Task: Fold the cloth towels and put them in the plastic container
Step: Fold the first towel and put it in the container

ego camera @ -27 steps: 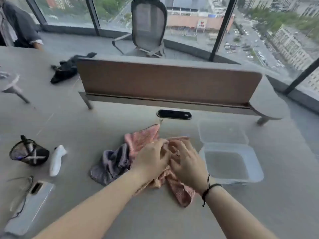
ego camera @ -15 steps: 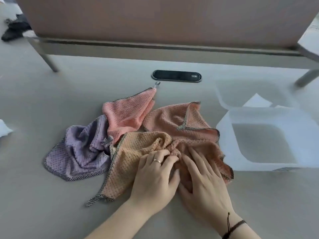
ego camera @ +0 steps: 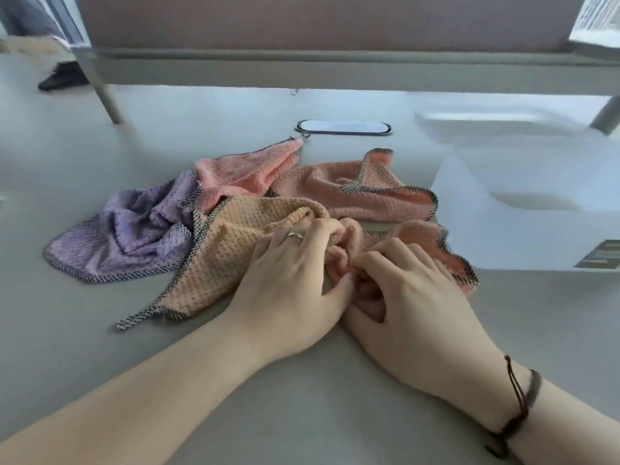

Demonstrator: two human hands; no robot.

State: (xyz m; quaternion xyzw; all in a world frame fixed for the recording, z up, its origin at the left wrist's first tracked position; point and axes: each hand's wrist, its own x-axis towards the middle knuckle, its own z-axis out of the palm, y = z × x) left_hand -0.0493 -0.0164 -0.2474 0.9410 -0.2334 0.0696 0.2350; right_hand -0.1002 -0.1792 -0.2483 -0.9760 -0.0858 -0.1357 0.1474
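Several crumpled waffle-weave towels with checked edging lie in a heap on the grey table. A purple towel [ego camera: 131, 229] is at the left, a pink towel [ego camera: 245, 172] behind it, a beige towel [ego camera: 231, 250] in front and a salmon towel [ego camera: 355, 193] at the right. My left hand [ego camera: 292, 273], wearing a ring, rests on the beige towel with its fingertips pinching bunched salmon cloth. My right hand [ego camera: 406, 293] presses beside it, fingers curled into the same bunch. The clear plastic container [ego camera: 523, 209] stands open just right of the heap.
The container's lid [ego camera: 496, 125] lies behind it. A dark oval cable port [ego camera: 344, 126] is set in the table behind the towels. A brown divider panel [ego camera: 318, 21] on metal legs [ego camera: 107, 99] crosses the back. A dark object [ego camera: 63, 78] lies far left.
The camera has dropped much closer to the table. My fingers have curled from lying flatter on the heap into gripping the bunched cloth, and the salmon towel has spread slightly.
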